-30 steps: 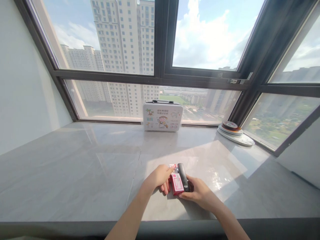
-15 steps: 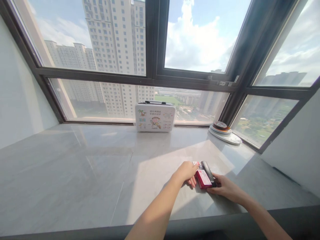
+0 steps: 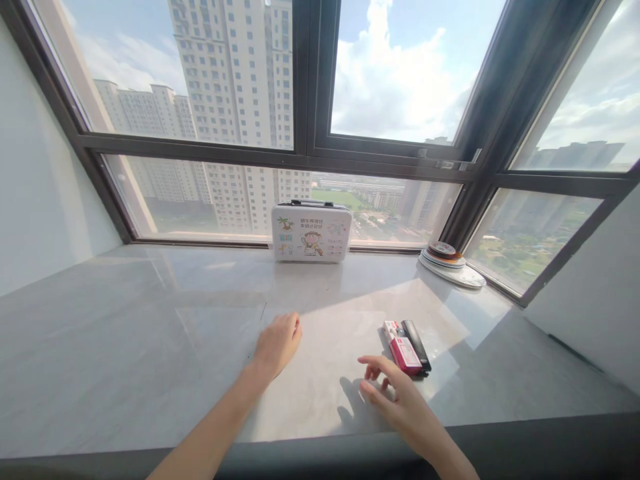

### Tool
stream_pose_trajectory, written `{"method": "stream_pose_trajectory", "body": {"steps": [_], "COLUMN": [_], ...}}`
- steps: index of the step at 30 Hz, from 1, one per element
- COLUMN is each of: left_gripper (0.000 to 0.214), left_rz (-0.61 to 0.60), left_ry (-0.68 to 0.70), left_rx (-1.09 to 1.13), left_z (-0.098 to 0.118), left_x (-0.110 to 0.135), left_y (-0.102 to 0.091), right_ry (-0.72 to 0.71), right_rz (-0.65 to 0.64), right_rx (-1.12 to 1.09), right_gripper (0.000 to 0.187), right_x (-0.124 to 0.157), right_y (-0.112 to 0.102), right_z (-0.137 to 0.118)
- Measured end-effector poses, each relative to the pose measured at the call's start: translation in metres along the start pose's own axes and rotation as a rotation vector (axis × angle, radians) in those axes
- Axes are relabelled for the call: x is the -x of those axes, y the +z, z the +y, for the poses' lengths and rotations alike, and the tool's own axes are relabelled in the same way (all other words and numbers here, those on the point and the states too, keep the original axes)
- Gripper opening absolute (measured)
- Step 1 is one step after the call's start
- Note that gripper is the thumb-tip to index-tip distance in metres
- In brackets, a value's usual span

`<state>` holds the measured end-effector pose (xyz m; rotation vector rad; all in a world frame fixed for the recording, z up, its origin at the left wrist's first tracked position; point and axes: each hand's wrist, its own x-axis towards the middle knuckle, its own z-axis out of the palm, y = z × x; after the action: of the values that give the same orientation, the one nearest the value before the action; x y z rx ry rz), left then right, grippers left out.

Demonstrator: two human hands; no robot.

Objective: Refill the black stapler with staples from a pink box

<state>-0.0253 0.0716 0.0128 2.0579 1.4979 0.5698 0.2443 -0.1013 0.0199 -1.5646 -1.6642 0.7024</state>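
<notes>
My left hand (image 3: 280, 341) is over the pale ledge, its fingers curled into a loose fist and no object showing in it. My right hand (image 3: 393, 389) hovers over the ledge near the front, fingers apart and nothing between them. Just beyond my right hand lies a small group: a black stapler (image 3: 416, 345), a red box with a white label (image 3: 405, 355) pressed against its left side, and a small white-and-red box (image 3: 391, 329) behind the red one. Neither hand touches this group.
A white case with cartoon prints (image 3: 313, 233) and a black handle stands upright against the window. Stacked plates (image 3: 450, 265) sit in the back right corner. The stone ledge (image 3: 125, 347) ends at a front edge close to me; walls rise at both sides.
Both hands have let go of the stapler and boxes and moved left, the left hand farther. The right hand's fingers have opened. The stapler and boxes stay in place.
</notes>
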Motion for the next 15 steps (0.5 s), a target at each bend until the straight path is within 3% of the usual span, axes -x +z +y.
{"method": "stream_pose_trajectory", "body": {"steps": [2, 3, 6, 9, 15], "left_gripper": [0.039, 0.044, 0.055, 0.058, 0.062], "left_rz": [0.091, 0.159, 0.263, 0.291, 0.332], "left_ry": [0.084, 0.188, 0.313, 0.273, 0.172], "left_rx": [-0.091, -0.239, -0.555, -0.656, -0.665], "left_z": [-0.019, -0.027, -0.041, -0.044, -0.043], "left_x": [0.026, 0.038, 0.066, 0.077, 0.075], "left_y": [-0.004, -0.003, 0.004, 0.011, 0.015], "right_ry": [-0.077, -0.079, 0.000, 0.023, 0.005], "right_rz": [-0.068, -0.095, -0.083, -0.042, -0.012], "right_rx": [0.200, 0.332, 0.604, 0.710, 0.748], "right_gripper": [0.059, 0.063, 0.064, 0.062, 0.062], "right_x": [-0.022, -0.032, -0.055, -0.061, -0.056], "right_y": [0.028, 0.040, 0.062, 0.072, 0.077], "right_z": [-0.015, -0.017, -0.014, -0.008, -0.004]}}
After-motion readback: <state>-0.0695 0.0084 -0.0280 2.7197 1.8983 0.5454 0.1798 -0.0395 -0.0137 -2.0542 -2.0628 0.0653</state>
